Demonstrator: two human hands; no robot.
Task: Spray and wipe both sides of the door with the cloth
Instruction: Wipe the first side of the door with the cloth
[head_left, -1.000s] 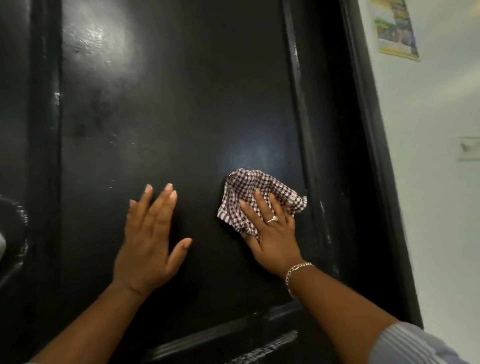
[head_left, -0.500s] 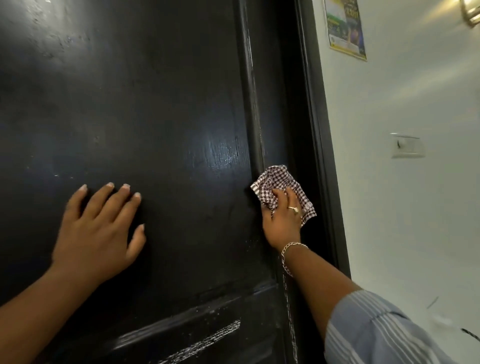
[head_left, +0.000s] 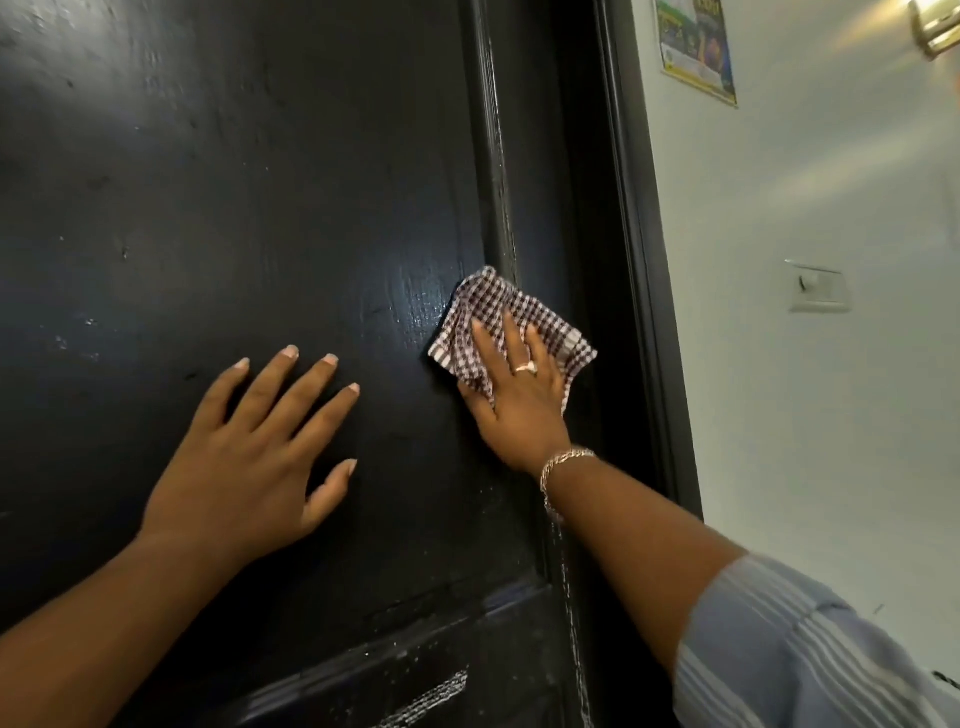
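While the right hand (head_left: 519, 400) presses the checked cloth (head_left: 511, 325) flat-fingered against the black door (head_left: 260, 208) beside its raised moulding (head_left: 498, 182), the left hand (head_left: 249, 457) braces, fingers spread wide. Risks: cloth bunching, leaving the wet sheen streaked; moulding groove skipped; door swinging if the brace slackens.

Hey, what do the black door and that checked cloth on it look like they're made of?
The glossy black panelled door looks like painted wood, probably: raised mouldings, brush-like streaks and bright glare suggest gloss paint; metal can't be excluded. The brown-and-white checked cloth under the right hand looks like soft woven cotton, crumpling in folds. The left hand rests flat.
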